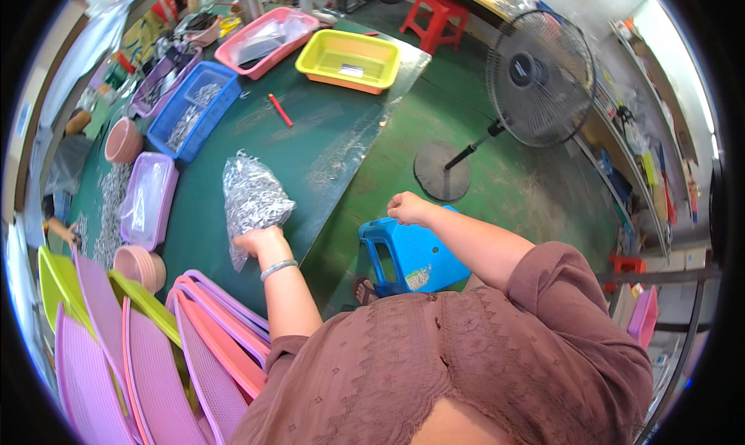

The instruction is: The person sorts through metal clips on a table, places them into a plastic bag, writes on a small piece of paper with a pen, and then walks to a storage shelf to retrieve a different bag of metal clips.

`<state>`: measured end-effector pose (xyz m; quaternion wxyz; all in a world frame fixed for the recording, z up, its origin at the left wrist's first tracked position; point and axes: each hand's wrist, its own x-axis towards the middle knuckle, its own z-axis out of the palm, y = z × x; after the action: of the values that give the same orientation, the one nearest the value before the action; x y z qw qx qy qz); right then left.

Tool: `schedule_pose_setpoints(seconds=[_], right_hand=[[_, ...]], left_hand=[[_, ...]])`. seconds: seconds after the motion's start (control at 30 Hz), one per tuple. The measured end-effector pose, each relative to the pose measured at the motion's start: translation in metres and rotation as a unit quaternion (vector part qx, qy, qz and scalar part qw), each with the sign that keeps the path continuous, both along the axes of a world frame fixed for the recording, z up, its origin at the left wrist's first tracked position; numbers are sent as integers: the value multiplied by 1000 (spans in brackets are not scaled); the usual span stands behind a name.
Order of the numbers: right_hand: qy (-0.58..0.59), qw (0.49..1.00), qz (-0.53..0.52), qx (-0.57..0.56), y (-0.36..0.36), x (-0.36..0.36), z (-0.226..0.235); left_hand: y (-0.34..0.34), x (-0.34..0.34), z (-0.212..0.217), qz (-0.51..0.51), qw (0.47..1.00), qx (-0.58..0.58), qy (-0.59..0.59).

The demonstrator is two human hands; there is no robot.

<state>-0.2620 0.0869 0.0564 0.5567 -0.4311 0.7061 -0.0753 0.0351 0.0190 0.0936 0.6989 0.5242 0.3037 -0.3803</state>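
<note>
My left hand (pixel 260 242) is closed round the lower, gathered end of a clear plastic bag (pixel 254 193) full of small silvery pieces. The bag rests against the green tabletop (pixel 225 135), near the table's right edge. My right hand (pixel 407 209) is out past that edge, its fingers curled together. Whatever may be inside those fingers is hidden. In the picture it overlaps the far end of a blue plastic stool (pixel 423 255); whether it touches the stool I cannot tell.
Along the table's far and left sides stand a yellow basket (pixel 349 60), a pink tray (pixel 264 43), a blue basket of silvery pieces (pixel 190 115) and a purple tray (pixel 147 200). A red pen-like stick (pixel 280 110) lies on the tabletop. Stacked plastic baskets (pixel 155 360) crowd the near left. A fan (pixel 535 76) stands right.
</note>
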Motion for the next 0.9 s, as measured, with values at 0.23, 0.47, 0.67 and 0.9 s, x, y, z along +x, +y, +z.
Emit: schedule_pose_setpoints(seconds=[0.23,0.47,0.67,0.9], right_hand=[[84,995,49,-6,-42,-44,-26],[10,848,424,-319,-139,16,13],[-84,802,481,-343,-243,86,-20],[-332,880,331,74,-251,147,4]], left_hand=[[-11,-13,-1,5,1000,-13,18],[1,0,-13,-20,986,-167,-8],[-43,-5,-39,6,986,13,-167],[-45,8,-17,-181,849,273,-414]])
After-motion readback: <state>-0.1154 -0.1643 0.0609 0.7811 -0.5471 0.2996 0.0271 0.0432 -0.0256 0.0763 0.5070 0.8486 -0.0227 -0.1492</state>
